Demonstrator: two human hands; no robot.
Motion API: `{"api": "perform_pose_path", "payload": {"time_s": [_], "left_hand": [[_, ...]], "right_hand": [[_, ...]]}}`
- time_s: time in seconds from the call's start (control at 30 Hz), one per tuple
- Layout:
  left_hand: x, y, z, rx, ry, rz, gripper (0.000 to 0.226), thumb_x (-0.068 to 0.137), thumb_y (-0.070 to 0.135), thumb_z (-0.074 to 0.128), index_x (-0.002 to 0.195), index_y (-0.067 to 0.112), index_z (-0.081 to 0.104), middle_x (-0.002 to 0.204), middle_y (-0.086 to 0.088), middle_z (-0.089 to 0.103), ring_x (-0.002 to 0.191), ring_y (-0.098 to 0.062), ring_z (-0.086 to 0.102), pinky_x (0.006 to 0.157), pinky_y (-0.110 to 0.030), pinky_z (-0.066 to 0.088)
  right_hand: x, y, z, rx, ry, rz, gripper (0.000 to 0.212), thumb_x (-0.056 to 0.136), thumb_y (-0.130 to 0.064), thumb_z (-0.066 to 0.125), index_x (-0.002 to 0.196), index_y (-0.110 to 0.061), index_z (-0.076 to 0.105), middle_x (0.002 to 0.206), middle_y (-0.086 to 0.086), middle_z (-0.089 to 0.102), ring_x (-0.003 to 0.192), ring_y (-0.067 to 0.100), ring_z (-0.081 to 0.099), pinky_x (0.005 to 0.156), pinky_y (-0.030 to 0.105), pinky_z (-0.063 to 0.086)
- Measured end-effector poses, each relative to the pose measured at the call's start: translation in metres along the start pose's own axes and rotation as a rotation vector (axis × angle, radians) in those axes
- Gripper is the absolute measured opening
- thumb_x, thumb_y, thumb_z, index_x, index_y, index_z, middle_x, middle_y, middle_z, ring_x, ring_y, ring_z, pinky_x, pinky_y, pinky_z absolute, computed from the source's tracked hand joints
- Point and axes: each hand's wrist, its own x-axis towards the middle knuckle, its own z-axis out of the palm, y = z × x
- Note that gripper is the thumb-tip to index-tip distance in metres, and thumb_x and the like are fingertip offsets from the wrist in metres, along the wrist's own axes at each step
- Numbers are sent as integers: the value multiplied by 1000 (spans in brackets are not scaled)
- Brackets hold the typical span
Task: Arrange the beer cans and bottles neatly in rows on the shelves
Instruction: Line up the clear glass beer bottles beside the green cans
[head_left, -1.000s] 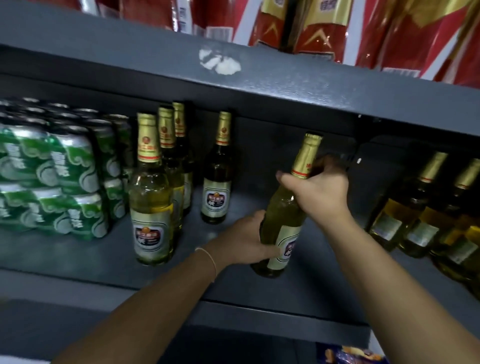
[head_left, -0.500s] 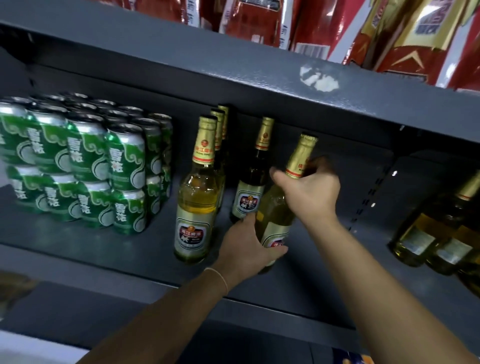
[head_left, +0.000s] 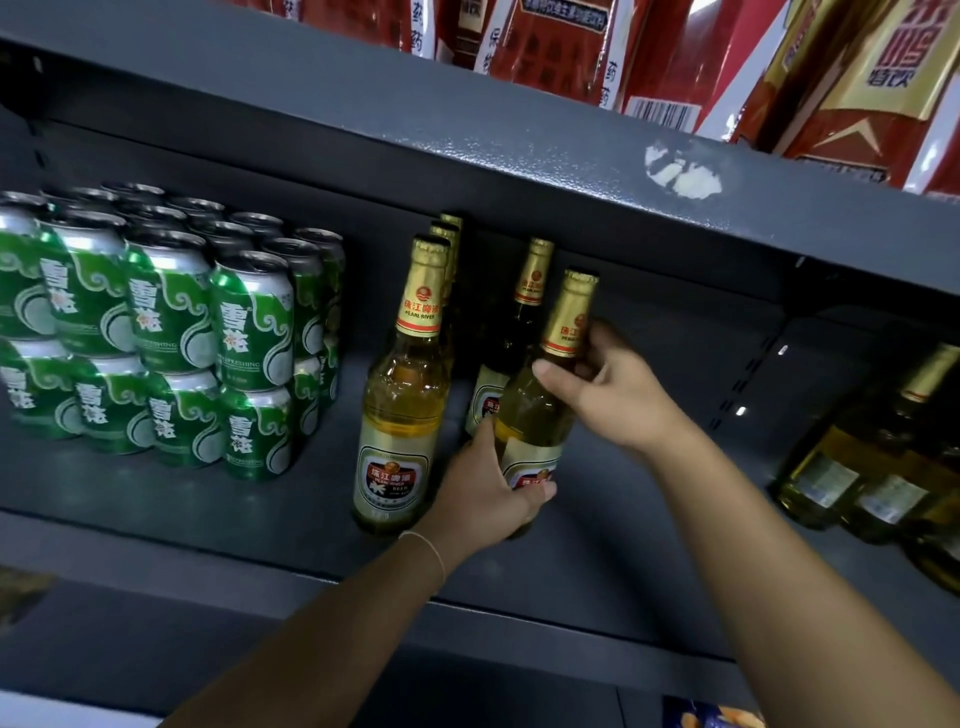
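Bottle (head_left: 540, 415) in our 2 hands now leans closer beside the standing row, left hand (head_left: 488, 499) gripping its base, right hand (head_left: 608, 384) pinching its neck, golden beer inside.

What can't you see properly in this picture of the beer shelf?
Head view only:
- Base of the held bottle: covered by the left hand, so whether it touches the shelf is unclear.
- Bottles behind the front bottle: mostly hidden by it.
- Right-side bottles: dark, blurred, cut off by the edge.
- Green cans: left ones cut off.
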Motion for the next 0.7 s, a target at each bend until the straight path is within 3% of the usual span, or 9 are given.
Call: {"api": "perform_pose_path", "payload": {"time_s": [0.07, 0.13, 0.23, 0.33, 0.47, 0.57, 0.7], "left_hand": [[0, -1, -2, -7, -9, 0, 71, 72, 34, 81, 130, 33, 40, 112, 20, 62, 99, 6, 60, 90, -21, 48], [-2, -4, -1, 10, -9, -4, 73, 73, 41, 76, 134, 35, 36, 118, 18, 59, 104, 3, 59, 92, -22, 47], [-8, -13, 2, 92, 34, -20, 75, 76, 54, 65, 140, 33, 32, 128, 9, 56, 114, -7, 57, 98, -30, 47], [-13, -20, 1, 198, 64, -44, 68, 86, 47, 61, 142, 20, 33, 132, 1, 55, 118, -15, 55, 99, -31, 46], [-20, -27, 0, 284, 52, -87, 67, 87, 37, 62, 141, 10, 32, 135, -5, 53, 123, -18, 52, 102, -32, 45], [-22, -30, -1, 336, 47, -86, 68, 86, 32, 61, 144, 11, 30, 138, -6, 48, 126, -20, 48, 106, -30, 40], [-23, -33, -3, 366, 44, -73, 78, 88, 28, 59, 151, 10, 18, 148, -7, 37, 136, -20, 36, 111, -24, 26]], "right_hand": [[-2, 5, 1, 64, -82, 20, 38, 91, -17, 71, 125, -17, 54, 120, 3, 67, 111, 16, 65, 92, 30, 56], [-5, 6, 5, 120, -66, 28, 32, 93, -12, 66, 123, -12, 56, 117, 7, 68, 103, 14, 67, 80, 20, 57], [-4, 9, 13, 127, 41, 12, 32, 91, -16, 70, 120, -10, 58, 109, 2, 71, 98, 15, 70, 81, 25, 59], [0, 12, 22, -40, 132, -17, 34, 87, -35, 74, 114, -19, 61, 102, -5, 72, 94, 12, 70, 85, 36, 60], [8, 11, 30, -130, 224, -26, 38, 84, -46, 74, 110, -22, 60, 89, -5, 70, 87, 16, 69, 82, 42, 60], [12, 8, 37, -184, 272, -29, 42, 84, -47, 74, 112, -19, 60, 81, -7, 64, 85, 19, 66, 78, 37, 58], [17, 6, 40, -223, 292, -27, 38, 86, -44, 73, 109, -17, 59, 76, -13, 55, 79, 15, 58, 69, 24, 43]]}}
